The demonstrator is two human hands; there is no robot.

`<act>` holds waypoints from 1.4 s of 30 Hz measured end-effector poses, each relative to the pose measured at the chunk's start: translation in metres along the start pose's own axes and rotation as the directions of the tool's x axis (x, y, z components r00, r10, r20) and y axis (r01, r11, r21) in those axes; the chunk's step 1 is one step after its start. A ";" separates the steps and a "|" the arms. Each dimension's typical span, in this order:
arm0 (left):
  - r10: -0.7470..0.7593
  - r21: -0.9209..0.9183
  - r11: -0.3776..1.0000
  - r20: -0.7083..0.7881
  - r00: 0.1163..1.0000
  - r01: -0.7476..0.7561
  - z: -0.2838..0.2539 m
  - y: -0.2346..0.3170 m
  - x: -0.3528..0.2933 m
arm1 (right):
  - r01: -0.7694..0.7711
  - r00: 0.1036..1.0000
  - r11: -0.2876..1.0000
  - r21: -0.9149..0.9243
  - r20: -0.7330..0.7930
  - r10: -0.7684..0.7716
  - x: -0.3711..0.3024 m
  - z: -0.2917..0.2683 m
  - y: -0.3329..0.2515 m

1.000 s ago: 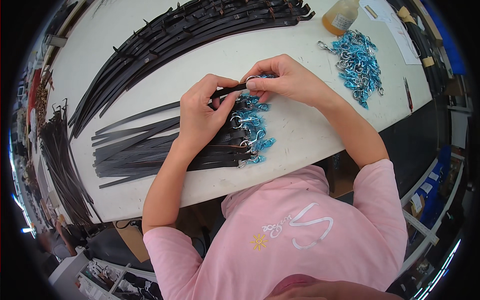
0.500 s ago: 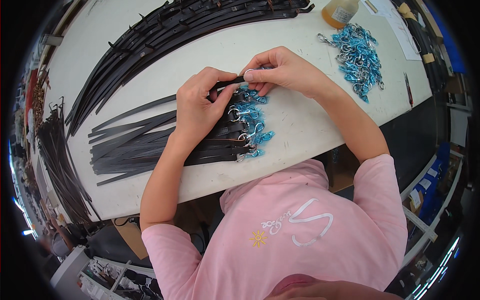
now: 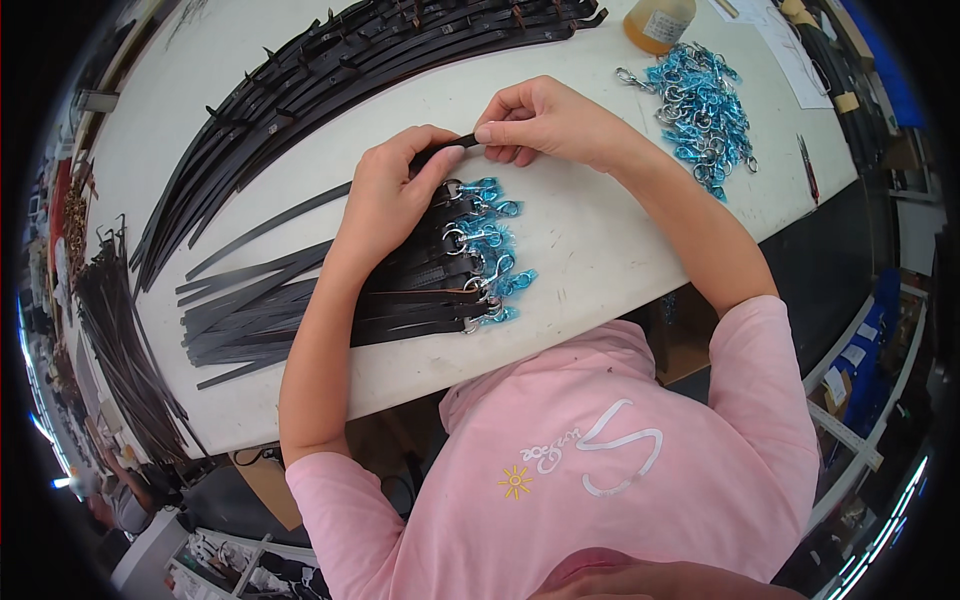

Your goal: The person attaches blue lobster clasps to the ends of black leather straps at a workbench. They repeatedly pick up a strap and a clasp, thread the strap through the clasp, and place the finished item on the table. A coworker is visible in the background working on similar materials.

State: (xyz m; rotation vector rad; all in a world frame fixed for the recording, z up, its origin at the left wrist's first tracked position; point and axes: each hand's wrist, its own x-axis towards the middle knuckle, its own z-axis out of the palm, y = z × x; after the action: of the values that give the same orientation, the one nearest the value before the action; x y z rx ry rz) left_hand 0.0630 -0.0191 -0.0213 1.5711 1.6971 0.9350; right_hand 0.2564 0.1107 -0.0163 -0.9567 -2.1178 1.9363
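Right hand (image 3: pixel 535 122) farther from clips (image 3: pixel 488 236), pinching black strap (image 3: pixel 462 141)

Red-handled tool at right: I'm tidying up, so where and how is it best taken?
Likely by its red handle, from the near table edge: the tool lies with its handle beside that edge, slim metal end pointing away.

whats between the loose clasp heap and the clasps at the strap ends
In the head view, the right forearm lies between the loose heap and the strap-end clasps, with bare white tabletop on either side.
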 end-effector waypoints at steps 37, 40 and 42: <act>-0.209 -0.388 0.888 0.134 0.969 0.245 0.002 0.003 -0.002 | -0.006 0.992 0.997 0.075 0.128 -0.003 0.001 -0.007 0.003; -0.207 -0.385 0.890 0.135 0.969 0.244 0.002 0.003 -0.002 | 0.003 0.993 0.998 0.060 0.119 -0.010 0.000 -0.006 0.003; -0.215 -0.369 0.894 0.145 0.966 0.254 0.001 0.005 -0.002 | 0.011 0.992 0.998 0.054 0.121 -0.018 0.001 -0.006 0.004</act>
State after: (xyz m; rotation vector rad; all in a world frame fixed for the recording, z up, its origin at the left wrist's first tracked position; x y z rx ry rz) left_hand 0.0667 -0.0210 -0.0180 1.1073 1.4825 0.9755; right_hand 0.2594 0.1162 -0.0193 -0.8316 -2.1169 2.0834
